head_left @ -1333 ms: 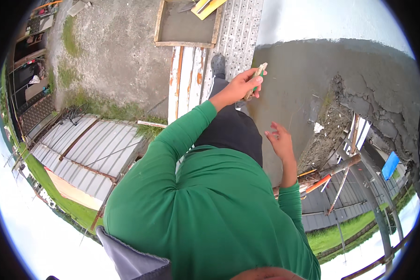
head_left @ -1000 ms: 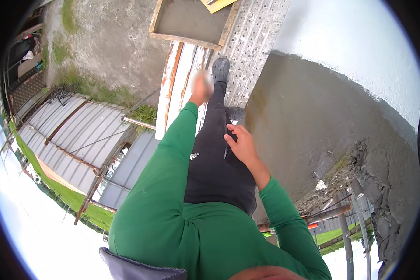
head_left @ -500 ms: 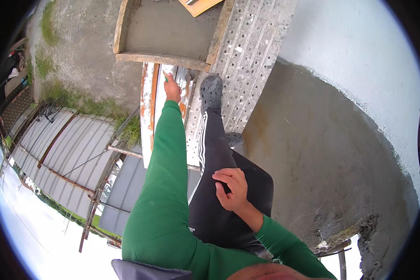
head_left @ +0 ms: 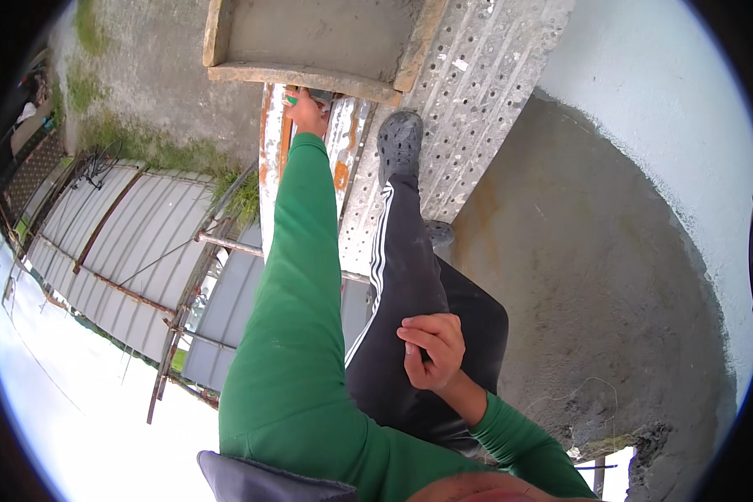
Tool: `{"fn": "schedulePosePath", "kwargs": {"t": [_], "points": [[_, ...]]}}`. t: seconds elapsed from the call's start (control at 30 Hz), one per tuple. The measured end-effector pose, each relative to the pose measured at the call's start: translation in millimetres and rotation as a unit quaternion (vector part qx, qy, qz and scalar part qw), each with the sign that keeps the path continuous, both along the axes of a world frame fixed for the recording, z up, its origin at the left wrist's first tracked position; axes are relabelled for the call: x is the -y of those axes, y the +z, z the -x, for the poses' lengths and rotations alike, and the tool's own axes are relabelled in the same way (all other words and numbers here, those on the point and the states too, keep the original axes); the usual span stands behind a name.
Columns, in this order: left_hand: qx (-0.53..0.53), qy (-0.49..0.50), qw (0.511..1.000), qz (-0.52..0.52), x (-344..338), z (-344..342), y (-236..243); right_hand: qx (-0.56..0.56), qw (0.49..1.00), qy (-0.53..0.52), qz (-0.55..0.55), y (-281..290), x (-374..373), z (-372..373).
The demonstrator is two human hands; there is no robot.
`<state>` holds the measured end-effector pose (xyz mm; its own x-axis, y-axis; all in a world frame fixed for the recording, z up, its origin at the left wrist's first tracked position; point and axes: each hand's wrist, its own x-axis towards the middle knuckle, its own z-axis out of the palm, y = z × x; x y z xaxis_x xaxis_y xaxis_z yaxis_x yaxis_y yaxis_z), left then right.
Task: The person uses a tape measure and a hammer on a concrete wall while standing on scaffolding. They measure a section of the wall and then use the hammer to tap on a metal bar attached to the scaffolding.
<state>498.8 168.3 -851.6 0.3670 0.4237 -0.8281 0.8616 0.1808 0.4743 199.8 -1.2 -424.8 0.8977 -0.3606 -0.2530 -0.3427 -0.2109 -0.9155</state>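
Note:
My left hand reaches far forward, closed around a small tool with a green handle. It is just below the near edge of a wood-framed box with grey, mortar-like material in it. The tool's working end is hidden or too small to make out. Beneath the hand lie rust-stained white metal planks. My right hand is held over my dark-trousered thigh, fingers loosely curled toward the thumb, with nothing visible in them.
I stand on a perforated metal scaffold plank, wearing grey clogs. To the right is a wall, part wet grey render, part pale paint. Left and lower down are corrugated roof sheets, rusty poles and gravel ground.
My left hand has moved forward to the box's edge with the green-handled tool. My right hand's fingers have curled in more. The view has shifted, and the yellow board in the box has left it.

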Motion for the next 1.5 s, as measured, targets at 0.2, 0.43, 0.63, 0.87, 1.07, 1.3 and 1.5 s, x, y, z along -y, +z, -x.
{"fn": "schedulePosePath", "kwargs": {"t": [0.2, 0.43, 0.63, 0.87, 1.07, 1.3, 1.5], "points": [[-0.010, -0.063, 0.987, -0.150, 22, 35, -1, 0.005, 1.000, -0.003, -0.007, 0, -8, 3], [-0.066, -0.262, 0.963, 0.009, -14, 149, 82, -0.018, 0.999, -0.018, -0.033, 5, -27, 14], [-0.060, -0.603, 0.795, 0.000, -55, 238, 266, -0.144, 0.987, -0.048, 0.062, 49, -51, 49], [0.006, -0.676, 0.735, 0.051, -56, 213, 406, -0.369, 0.919, 0.138, 0.018, 148, 27, 155], [-0.035, -0.698, 0.681, 0.221, 80, 211, 576, -0.301, 0.943, -0.095, 0.102, 232, 74, 254], [-0.178, -0.660, 0.480, 0.551, 195, 362, 733, 0.130, 0.931, -0.260, 0.220, 436, 54, 229], [-0.416, -0.492, 0.403, 0.651, 225, 454, 828, 0.161, 0.838, -0.262, 0.450, 463, 21, 272]]}}
